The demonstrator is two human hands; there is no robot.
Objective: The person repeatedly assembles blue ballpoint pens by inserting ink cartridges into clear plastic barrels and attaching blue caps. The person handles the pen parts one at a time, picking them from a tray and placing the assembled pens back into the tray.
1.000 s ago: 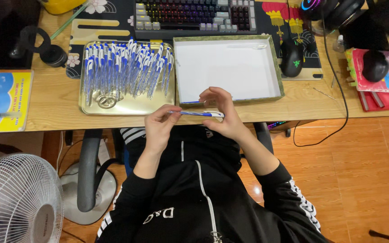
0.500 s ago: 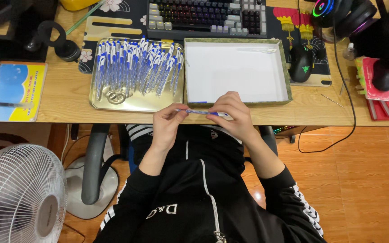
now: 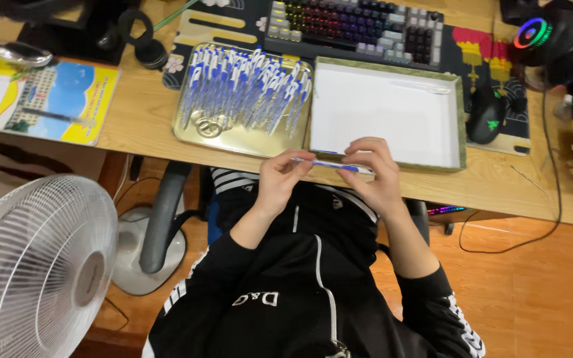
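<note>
Holding one blue-and-white pen (image 3: 331,164) level just over the near edge of the surface (image 3: 147,126), the person has the left hand (image 3: 281,182) pinched on its left end and the right hand (image 3: 374,174) curled round its right end, fingers closed on the barrel. Just beyond the hands, the white-lined tray (image 3: 392,113) holds what looks like a single pale pen near its far edge and is otherwise bare. To its left the gold tray (image 3: 197,136) is heaped with many more of the same pens (image 3: 247,86). By that showing, the work has hardly begun: almost the whole pile waits. Farther back sit a keyboard (image 3: 359,26) and a mouse (image 3: 487,114).
</note>
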